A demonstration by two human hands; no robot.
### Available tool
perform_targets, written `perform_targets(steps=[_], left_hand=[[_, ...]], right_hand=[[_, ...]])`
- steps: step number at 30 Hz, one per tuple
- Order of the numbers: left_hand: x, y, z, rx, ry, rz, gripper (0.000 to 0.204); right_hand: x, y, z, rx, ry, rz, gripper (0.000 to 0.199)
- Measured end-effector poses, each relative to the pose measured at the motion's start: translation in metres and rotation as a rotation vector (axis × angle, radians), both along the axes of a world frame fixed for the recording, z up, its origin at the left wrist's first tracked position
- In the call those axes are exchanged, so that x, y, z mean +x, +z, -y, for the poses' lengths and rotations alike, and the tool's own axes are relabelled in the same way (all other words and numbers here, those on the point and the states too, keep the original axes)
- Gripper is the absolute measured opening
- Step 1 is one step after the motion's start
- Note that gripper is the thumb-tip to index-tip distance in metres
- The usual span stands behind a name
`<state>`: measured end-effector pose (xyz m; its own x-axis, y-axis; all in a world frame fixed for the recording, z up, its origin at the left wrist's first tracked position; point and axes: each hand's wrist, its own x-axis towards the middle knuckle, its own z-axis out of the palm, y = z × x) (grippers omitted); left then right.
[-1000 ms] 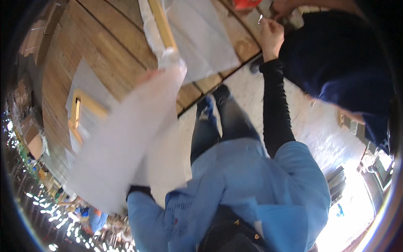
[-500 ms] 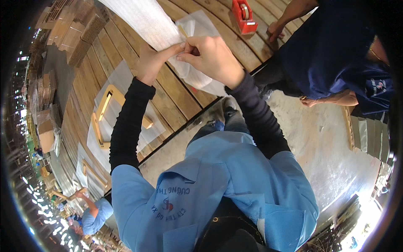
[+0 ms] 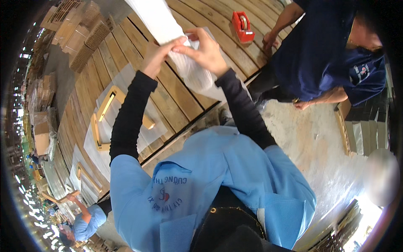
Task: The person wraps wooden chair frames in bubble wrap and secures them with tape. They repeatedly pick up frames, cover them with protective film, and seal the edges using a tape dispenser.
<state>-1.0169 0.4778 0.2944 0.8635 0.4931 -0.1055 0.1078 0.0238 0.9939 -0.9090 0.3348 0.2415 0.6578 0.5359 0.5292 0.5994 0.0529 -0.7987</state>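
A long bundle wrapped in white foam sheet (image 3: 157, 23) lies slanting over the plank table, its rounded near end close to the table's edge. My left hand (image 3: 160, 54) grips the bundle from its left side, thumb across the top. From the right, my right hand (image 3: 206, 51) curls round the wrap, with its thumb close to the left hand's fingertips. What is inside the wrap is hidden. A loose white sheet (image 3: 222, 44) shows beneath and beside the right hand.
Light wooden frame pieces (image 3: 97, 132) rest on white sheets at left. A red tape dispenser (image 3: 242, 27) stands at the far side, near a co-worker's hand (image 3: 270, 40). That person in navy (image 3: 312, 54) stands at right. Cardboard stacks (image 3: 77, 35) sit far left.
My right hand has opened from a tight pinch and spread over the wrap. The wrap's near part now looks folded closed. The co-worker at right has shifted slightly.
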Motion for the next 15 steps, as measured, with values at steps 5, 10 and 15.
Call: perform_targets(steps=[5, 10, 15], left_hand=[[-0.012, -0.018, -0.020, -0.049, -0.013, 0.092, 0.045], [-0.079, -0.068, -0.050, -0.218, 0.353, 0.316, 0.058], [-0.136, -0.128, -0.029, -0.347, 0.931, 0.511, 0.075]], right_hand=[[0.004, -0.024, -0.011, -0.144, 0.174, -0.012, 0.081], [0.074, -0.153, 0.049, -0.045, -0.172, -0.727, 0.057], [0.023, -0.303, 0.061, -1.306, -0.398, -0.680, 0.112]])
